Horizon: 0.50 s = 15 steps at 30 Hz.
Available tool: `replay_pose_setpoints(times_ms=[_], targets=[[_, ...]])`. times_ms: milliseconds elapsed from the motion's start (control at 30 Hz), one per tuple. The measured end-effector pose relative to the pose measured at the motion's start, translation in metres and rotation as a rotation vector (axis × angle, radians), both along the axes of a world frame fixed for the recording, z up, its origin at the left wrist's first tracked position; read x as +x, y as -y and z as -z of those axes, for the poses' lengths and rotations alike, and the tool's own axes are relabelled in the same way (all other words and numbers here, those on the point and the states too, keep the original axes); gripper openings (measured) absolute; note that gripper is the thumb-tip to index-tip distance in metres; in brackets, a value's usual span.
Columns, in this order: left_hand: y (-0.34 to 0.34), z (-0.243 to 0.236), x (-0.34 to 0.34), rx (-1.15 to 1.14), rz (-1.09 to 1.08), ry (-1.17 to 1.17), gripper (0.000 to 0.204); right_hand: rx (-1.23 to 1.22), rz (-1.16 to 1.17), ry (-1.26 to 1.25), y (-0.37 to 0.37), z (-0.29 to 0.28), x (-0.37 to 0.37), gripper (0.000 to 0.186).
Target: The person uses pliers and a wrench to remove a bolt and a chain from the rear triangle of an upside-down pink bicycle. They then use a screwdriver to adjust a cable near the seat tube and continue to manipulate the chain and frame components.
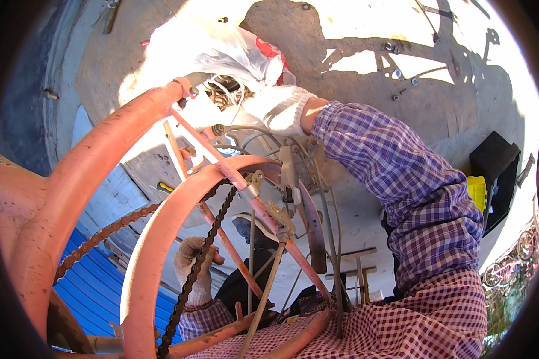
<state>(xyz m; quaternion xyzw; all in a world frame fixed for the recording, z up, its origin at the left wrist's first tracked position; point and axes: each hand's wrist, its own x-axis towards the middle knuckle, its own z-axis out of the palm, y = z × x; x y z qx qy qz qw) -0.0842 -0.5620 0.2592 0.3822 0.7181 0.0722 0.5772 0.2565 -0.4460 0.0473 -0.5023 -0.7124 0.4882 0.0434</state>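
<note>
A faded pink bicycle frame (96, 134) with a curved mudguard (147, 257) stands in front of me. A dark greasy chain (194, 272) hangs loose across it. My right hand (278, 110), in a white knit glove, reaches over to a white plastic bag (227, 51) with red marks. Coiled metal parts (224, 93) show at the bag's mouth, beside that hand. Its fingers are lost in glare and behind the parts. My left hand (194, 266), gloved too, is low behind the hanging chain with its fingers curled in. What it holds, if anything, is hidden.
Bolts and nuts (398, 75) lie on the sunlit ground at the upper right. A black toolbox (497, 173) with a yellow case (477, 191) stands to my right. A yellow-handled tool (164, 187) lies left of the frame. Blue corrugated sheeting (96, 287) is at lower left.
</note>
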Motion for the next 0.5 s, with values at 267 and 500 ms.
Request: replay_pose_setpoints(times_ms=[267, 500], targets=[[0.002, 0.005, 0.002, -0.009, -0.044, 0.000, 0.008, -0.370, 0.064, -0.136, -0.005, 0.012, -0.005, 0.036], [0.001, 0.013, -0.002, -0.018, -0.176, 0.031, 0.015, -0.225, -0.262, -0.214, -0.007, 0.015, 0.007, 0.026]])
